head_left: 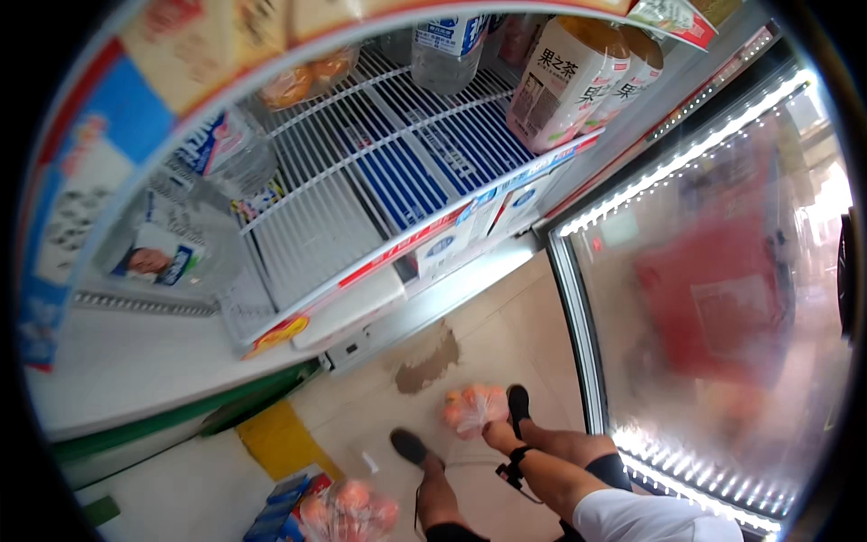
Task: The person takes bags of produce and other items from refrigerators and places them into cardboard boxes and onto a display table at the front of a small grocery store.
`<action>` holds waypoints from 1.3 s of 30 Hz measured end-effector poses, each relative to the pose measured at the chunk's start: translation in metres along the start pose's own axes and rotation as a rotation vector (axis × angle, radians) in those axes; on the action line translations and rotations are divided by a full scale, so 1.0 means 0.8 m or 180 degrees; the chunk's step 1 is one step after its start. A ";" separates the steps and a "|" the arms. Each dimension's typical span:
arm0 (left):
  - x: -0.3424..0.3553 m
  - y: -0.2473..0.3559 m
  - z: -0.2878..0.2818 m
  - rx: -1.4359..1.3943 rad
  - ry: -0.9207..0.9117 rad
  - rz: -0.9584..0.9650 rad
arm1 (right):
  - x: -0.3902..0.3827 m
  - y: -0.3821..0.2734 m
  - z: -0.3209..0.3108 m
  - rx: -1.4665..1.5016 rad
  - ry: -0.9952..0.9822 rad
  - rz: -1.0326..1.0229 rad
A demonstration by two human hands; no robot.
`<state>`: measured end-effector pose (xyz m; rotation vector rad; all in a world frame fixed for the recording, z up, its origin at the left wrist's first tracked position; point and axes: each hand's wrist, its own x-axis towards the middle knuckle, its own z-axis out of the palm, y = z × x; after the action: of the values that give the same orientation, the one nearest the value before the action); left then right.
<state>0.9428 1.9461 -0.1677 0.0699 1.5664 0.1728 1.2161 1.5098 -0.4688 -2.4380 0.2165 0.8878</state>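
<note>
My right hand (501,435) grips the top of a clear plastic bag of orange-coloured round fruit (465,406), low over the tiled floor (519,321) beside my right shoe. My right arm, with a white sleeve and a black band at the wrist, reaches down from the lower right. My left hand is not in view. A second bag of similar fruit (357,515) is at the bottom left, against a blue and red box (284,506).
An open fridge has a white wire shelf (325,217) holding clear water bottles (176,248), pink-labelled drink bottles (560,81) and a bag of orange items (307,77). Its glass door (704,190) stands open on the right. Boxes (433,253) sit on a lower shelf.
</note>
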 end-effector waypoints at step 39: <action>-0.184 -0.057 0.140 0.1020 0.0709 0.0798 | 0.231 -0.493 -0.594 -0.2180 0.2355 -0.1344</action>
<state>1.0579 1.8861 -0.0284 0.5146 1.7941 0.1274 1.7460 1.5964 -0.1124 -3.1674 -0.4044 -0.2049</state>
